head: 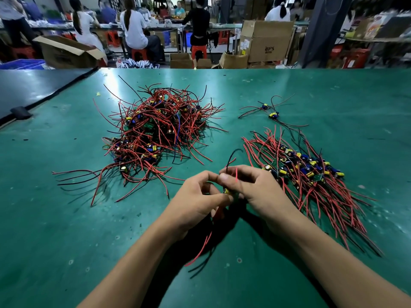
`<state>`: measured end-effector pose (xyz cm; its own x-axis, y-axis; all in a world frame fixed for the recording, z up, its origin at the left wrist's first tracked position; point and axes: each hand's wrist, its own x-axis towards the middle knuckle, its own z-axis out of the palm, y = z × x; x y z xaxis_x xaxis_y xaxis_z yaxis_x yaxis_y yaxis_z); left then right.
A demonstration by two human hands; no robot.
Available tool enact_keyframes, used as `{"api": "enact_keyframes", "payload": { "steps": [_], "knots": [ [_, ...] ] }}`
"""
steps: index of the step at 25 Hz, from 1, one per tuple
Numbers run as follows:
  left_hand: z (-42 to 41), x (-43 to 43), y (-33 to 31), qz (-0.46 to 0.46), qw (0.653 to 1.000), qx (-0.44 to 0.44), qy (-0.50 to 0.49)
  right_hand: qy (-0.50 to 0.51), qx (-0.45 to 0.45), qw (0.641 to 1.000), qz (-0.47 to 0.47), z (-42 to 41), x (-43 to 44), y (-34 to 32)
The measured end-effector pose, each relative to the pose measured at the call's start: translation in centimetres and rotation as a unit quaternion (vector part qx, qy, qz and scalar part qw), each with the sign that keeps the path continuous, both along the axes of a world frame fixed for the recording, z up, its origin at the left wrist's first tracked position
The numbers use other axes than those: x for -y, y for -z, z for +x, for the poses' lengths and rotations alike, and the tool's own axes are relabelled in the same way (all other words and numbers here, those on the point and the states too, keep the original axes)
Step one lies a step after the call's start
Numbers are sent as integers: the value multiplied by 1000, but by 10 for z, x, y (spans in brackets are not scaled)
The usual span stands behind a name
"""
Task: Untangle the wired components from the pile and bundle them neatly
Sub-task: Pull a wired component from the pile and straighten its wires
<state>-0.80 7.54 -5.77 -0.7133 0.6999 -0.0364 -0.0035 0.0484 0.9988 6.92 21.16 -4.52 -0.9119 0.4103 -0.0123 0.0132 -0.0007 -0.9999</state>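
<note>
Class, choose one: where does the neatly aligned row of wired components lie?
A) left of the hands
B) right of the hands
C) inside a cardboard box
B: the aligned row lies right of the right hand, which with the left hand holds one wired component.

Green table [311, 90]: tangled wire pile [155, 132] left, aligned bundle [309, 174] right, two loose components [270, 111] beyond.
</note>
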Motion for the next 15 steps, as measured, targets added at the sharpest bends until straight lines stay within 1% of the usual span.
{"api": "enact_keyframes", "payload": {
  "steps": [2,6,9,11,14,15],
  "knots": [
    [0,2,-2,11,1000,11,27,4,-1,999,-33,1,-5,-3],
    [1,5,-5,58,993,61,78,7,19,991,-135,0,-8,-7],
    [4,3,-8,65,992,74,81,-1,12,989,-149,-1,-9,-9],
    [7,0,-9,59,995,62,52,-17,8,987,-161,-1,-8,-8],
    [11,-5,-7,50,999,-9,6,-49,10,976,-213,0,-6,-6],
    [13,-6,-6,54,998,-18,-4,-56,12,971,-230,0,-5,-5]
  ]
}}
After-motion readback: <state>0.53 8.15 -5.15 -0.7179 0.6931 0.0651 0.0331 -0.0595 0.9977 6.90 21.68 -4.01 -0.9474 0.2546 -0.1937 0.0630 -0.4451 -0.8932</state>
